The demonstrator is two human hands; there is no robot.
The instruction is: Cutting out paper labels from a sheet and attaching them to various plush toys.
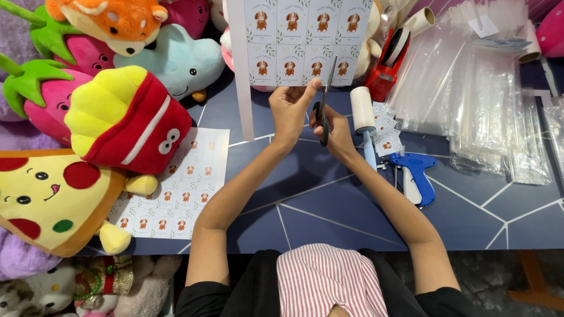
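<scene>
My left hand (289, 109) pinches the lower edge of a white sheet (296, 41) printed with rows of small brown dog pictures, holding it up over the dark blue table (329, 199). My right hand (335, 126) grips black-handled scissors (325, 108), whose blades point up and into the sheet's bottom edge between two columns of pictures. A narrow cut strip (242, 70) hangs down at the sheet's left side.
A second printed sheet (182, 188) lies flat at the left, partly under plush toys: a red fries plush (129, 117), a pizza plush (50, 196). Right of my hands are a lint roller (364, 117), small cut cards (386, 132), a blue tagging gun (417, 173), a red tape dispenser (388, 64) and stacked clear bags (476, 105).
</scene>
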